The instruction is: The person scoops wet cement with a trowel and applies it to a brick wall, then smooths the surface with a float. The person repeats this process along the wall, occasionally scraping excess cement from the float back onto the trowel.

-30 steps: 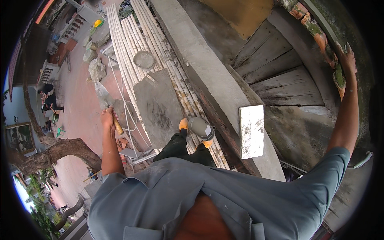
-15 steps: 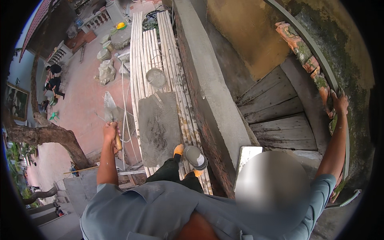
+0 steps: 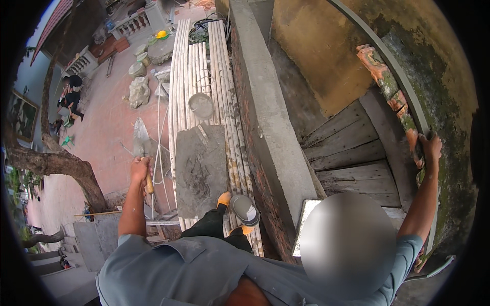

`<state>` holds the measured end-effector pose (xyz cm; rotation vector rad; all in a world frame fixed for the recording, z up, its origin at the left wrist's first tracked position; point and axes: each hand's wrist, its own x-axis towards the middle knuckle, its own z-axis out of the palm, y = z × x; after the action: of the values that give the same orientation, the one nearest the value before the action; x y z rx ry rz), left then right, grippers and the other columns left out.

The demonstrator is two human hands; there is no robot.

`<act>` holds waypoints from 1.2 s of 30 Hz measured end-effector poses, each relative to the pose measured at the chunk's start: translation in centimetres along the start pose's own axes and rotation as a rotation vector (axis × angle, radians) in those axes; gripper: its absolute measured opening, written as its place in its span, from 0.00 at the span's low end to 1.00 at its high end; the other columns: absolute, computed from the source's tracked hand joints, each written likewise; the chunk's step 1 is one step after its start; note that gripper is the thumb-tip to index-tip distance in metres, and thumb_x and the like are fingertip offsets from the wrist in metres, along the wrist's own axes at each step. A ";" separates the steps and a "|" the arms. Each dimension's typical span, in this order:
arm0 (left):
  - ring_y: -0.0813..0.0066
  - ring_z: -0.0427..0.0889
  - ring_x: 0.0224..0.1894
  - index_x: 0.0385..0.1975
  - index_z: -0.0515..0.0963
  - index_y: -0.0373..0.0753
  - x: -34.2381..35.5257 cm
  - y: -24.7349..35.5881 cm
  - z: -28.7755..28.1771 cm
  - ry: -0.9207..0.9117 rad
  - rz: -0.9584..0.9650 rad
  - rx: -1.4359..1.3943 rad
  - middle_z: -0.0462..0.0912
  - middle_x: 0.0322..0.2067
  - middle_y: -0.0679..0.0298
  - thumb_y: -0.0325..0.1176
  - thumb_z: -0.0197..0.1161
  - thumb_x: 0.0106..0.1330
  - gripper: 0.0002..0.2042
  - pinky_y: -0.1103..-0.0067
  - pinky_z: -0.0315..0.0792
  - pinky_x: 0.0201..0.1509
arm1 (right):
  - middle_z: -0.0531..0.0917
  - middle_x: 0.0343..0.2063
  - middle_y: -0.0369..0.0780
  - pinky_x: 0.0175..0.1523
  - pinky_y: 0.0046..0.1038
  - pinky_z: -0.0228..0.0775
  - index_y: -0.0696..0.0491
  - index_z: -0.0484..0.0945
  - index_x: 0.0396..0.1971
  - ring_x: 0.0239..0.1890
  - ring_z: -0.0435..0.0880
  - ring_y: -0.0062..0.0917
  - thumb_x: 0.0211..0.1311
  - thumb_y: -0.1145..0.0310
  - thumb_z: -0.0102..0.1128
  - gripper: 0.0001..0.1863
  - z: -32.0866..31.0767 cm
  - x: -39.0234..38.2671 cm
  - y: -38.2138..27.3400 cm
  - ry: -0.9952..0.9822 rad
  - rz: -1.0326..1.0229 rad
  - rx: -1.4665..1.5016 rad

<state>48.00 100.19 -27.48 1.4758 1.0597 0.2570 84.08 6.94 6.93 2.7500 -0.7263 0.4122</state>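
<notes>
My left hand [image 3: 139, 171] is closed round the wooden handle [image 3: 149, 184] of a trowel. Its pointed metal blade [image 3: 141, 138] extends beyond my fist, above the reddish paved ground. Far to the right, my right hand [image 3: 432, 146] grips a long, straight grey bar [image 3: 395, 66]. The bar runs along a mossy wall, beside a strip of broken bricks [image 3: 389, 84]. Between my arms lies a grey mortar board [image 3: 201, 168] smeared with wet mortar. A bucket [image 3: 244, 208] stands by my orange shoes [image 3: 224, 198].
Pale poles [image 3: 179, 76] form the platform under me, with a round pan of grey material [image 3: 201, 105] on it. A plastered wall top [image 3: 265, 102] runs alongside on the right, with wooden boards [image 3: 352, 153] beyond. At left are a tree trunk [image 3: 56, 164], rocks [image 3: 139, 93] and people [image 3: 71, 97].
The view has shifted slightly, so the wall, bricks and bar sit lower in it. Both hands keep their holds on the trowel and the bar.
</notes>
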 end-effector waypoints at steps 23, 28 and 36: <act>0.49 0.82 0.48 0.46 0.78 0.27 -16.4 35.9 23.3 -0.311 1.811 0.442 0.82 0.48 0.48 0.41 0.70 0.70 0.20 0.62 0.75 0.52 | 0.84 0.53 0.49 0.63 0.41 0.73 0.57 0.78 0.61 0.57 0.83 0.44 0.54 0.62 0.79 0.34 -16.3 -29.6 11.1 0.413 -0.275 0.134; 0.45 0.77 0.57 0.45 0.76 0.34 -23.8 38.3 27.4 -0.587 2.157 0.196 0.79 0.49 0.47 0.37 0.78 0.59 0.21 0.58 0.72 0.61 | 0.83 0.55 0.48 0.67 0.39 0.71 0.58 0.77 0.61 0.59 0.82 0.42 0.50 0.67 0.82 0.37 -18.3 -38.0 12.6 0.354 -0.291 0.256; 0.45 0.77 0.65 0.51 0.78 0.25 -26.9 34.7 26.5 -0.674 2.133 0.602 0.78 0.63 0.44 0.48 0.77 0.61 0.31 0.62 0.72 0.66 | 0.84 0.49 0.47 0.64 0.35 0.72 0.61 0.80 0.55 0.54 0.84 0.40 0.40 0.66 0.80 0.37 -22.0 -44.3 12.0 0.213 -0.288 0.353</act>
<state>67.24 68.50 7.91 2.3876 -1.4332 0.8123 36.50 23.42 14.57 3.0040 -0.2145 0.8180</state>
